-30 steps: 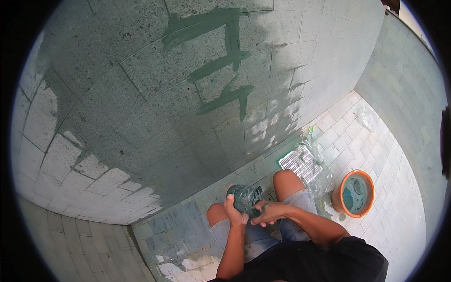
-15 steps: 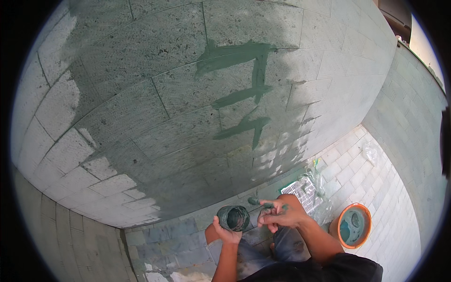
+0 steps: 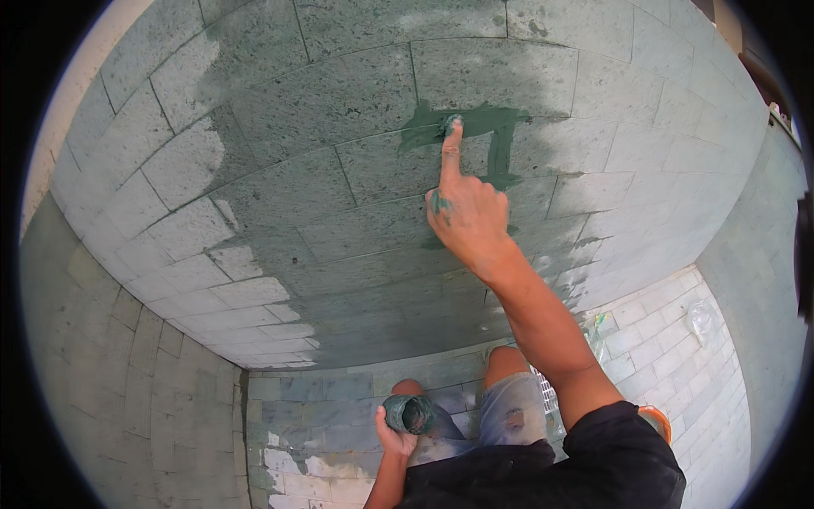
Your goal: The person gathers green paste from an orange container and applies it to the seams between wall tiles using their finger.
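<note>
In my left hand (image 3: 393, 438), low near my lap, is a round cup (image 3: 395, 413) smeared dark green, its mouth tilted toward the right. My right hand (image 3: 471, 212) is raised to the stone-tiled wall (image 3: 356, 246). Its index finger stretches upward while the other fingers curl in. A dark green dab of paste (image 3: 450, 124) sits under that fingertip, against a tile joint. Around it, a smeared green paste strip (image 3: 502, 153) follows the joints across and downward. Green stains mark the back of this hand, and the forearm covers part of the lower strips.
An orange-rimmed bucket (image 3: 657, 422) is partly hidden behind my right sleeve. A white grate (image 3: 547, 392) shows beside my knee, with crumpled clear plastic (image 3: 700, 318) farther right on the tiled floor. Side walls (image 3: 136, 373) close in at left and right.
My right hand has gone from beside the cup up to the wall, its fingertip now on the upper paste strip. The cup stays in my left hand. The view has shifted.
</note>
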`<control>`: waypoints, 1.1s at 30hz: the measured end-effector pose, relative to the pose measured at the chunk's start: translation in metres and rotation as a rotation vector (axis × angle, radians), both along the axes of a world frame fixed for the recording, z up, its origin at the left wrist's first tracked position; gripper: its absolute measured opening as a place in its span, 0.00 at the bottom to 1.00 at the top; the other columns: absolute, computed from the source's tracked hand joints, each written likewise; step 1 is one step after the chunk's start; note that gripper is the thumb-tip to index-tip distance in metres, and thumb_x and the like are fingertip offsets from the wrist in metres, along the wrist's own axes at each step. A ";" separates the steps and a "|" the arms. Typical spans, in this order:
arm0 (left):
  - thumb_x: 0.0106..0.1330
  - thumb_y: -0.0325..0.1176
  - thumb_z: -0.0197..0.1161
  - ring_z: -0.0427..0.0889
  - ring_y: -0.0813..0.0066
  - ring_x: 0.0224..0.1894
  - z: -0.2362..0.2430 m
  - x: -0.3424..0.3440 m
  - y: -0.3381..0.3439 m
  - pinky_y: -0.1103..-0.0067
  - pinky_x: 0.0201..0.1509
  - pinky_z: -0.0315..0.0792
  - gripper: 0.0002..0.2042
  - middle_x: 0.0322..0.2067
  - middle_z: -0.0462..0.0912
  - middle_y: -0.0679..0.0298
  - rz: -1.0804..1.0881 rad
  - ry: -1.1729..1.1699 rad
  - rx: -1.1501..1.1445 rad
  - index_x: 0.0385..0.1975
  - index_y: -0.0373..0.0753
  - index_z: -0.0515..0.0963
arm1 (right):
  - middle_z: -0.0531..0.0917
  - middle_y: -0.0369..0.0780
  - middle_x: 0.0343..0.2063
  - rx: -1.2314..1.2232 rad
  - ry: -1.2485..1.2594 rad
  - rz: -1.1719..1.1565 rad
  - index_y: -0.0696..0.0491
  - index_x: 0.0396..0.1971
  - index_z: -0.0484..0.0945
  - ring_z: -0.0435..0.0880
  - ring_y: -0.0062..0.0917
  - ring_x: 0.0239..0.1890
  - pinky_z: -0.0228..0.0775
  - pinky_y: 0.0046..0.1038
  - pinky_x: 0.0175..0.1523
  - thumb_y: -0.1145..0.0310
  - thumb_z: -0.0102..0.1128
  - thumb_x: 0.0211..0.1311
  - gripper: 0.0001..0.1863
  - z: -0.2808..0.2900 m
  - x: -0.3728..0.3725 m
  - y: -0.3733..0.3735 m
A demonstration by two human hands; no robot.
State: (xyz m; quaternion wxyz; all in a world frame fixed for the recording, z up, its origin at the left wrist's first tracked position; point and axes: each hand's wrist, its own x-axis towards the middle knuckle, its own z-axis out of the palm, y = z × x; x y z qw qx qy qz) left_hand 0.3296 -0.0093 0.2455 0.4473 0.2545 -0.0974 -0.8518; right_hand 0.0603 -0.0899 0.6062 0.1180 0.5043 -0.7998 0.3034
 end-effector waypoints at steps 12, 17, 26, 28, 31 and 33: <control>0.69 0.52 0.52 0.80 0.57 0.53 -0.051 -0.013 0.001 0.59 0.58 0.74 0.25 0.48 0.80 0.55 -0.128 -0.060 0.083 0.53 0.36 0.71 | 0.80 0.46 0.20 -0.204 -0.207 0.485 0.53 0.74 0.35 0.83 0.40 0.25 0.74 0.37 0.34 0.69 0.59 0.58 0.50 -0.008 0.021 -0.018; 0.69 0.51 0.52 0.80 0.57 0.52 -0.064 -0.012 0.002 0.59 0.58 0.74 0.24 0.47 0.81 0.54 -0.168 -0.049 0.106 0.52 0.36 0.72 | 0.78 0.42 0.19 -0.398 -0.332 0.199 0.51 0.75 0.36 0.82 0.29 0.25 0.75 0.30 0.37 0.66 0.61 0.58 0.51 -0.030 -0.009 -0.001; 0.69 0.49 0.54 0.81 0.57 0.50 -0.072 -0.016 -0.005 0.60 0.56 0.75 0.22 0.47 0.81 0.55 -0.184 -0.090 0.106 0.50 0.36 0.73 | 0.79 0.38 0.15 -0.209 -0.245 0.096 0.46 0.75 0.32 0.82 0.31 0.20 0.74 0.29 0.30 0.63 0.61 0.57 0.54 -0.013 -0.001 -0.007; 0.69 0.49 0.54 0.81 0.57 0.50 -0.071 -0.017 -0.004 0.60 0.56 0.75 0.22 0.47 0.81 0.55 -0.185 -0.099 0.085 0.50 0.36 0.73 | 0.79 0.38 0.16 -0.111 -0.180 0.089 0.45 0.75 0.32 0.81 0.30 0.20 0.74 0.29 0.31 0.63 0.62 0.57 0.54 -0.006 0.004 -0.006; 0.69 0.49 0.54 0.81 0.57 0.50 -0.083 -0.015 -0.007 0.60 0.56 0.76 0.22 0.46 0.81 0.55 -0.217 -0.103 0.117 0.50 0.36 0.73 | 0.81 0.40 0.18 -0.005 -0.113 0.140 0.45 0.75 0.33 0.81 0.30 0.21 0.74 0.29 0.33 0.63 0.62 0.57 0.54 0.003 0.014 -0.011; 0.69 0.49 0.53 0.81 0.57 0.50 -0.082 -0.019 -0.007 0.60 0.56 0.76 0.22 0.47 0.81 0.55 -0.218 -0.128 0.109 0.50 0.36 0.73 | 0.83 0.42 0.21 -0.078 -0.169 0.227 0.46 0.75 0.38 0.80 0.28 0.22 0.75 0.28 0.36 0.63 0.62 0.57 0.52 0.002 0.009 -0.010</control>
